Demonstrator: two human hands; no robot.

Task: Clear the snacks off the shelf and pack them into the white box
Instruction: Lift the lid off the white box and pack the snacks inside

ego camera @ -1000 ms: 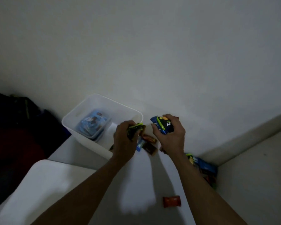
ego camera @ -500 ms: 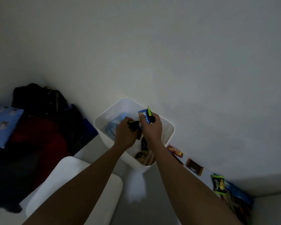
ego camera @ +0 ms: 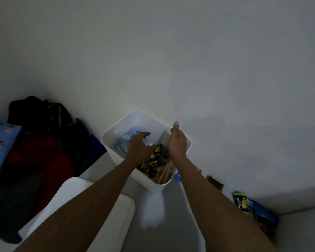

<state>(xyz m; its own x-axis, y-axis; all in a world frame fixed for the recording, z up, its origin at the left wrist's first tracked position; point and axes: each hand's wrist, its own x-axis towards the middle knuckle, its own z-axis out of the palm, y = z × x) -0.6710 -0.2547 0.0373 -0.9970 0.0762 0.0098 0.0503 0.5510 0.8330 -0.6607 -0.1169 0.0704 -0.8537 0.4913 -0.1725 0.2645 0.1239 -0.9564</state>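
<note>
The white box (ego camera: 116,132) stands against the wall on the shelf (ego camera: 171,206). Inside it lie a pale blue pack (ego camera: 125,144) and several dark snack packets (ego camera: 154,160). My left hand (ego camera: 139,148) hovers over the box with fingers spread, holding nothing. My right hand (ego camera: 177,142) is above the box's right side, fingers straight, empty. More snacks remain on the shelf to the right: a brown bar (ego camera: 215,184), a green and black packet (ego camera: 241,202) and blue packets (ego camera: 262,213) in the corner.
A white rounded surface (ego camera: 91,206) lies below the shelf at the lower left. A dark pile of bags and clothes (ego camera: 38,142) and a blue patterned pillow (ego camera: 0,142) sit at the left. The wall rises right behind the box.
Both hands have let go of their snack packets into the box and now hover open above it. The view has shifted slightly left.
</note>
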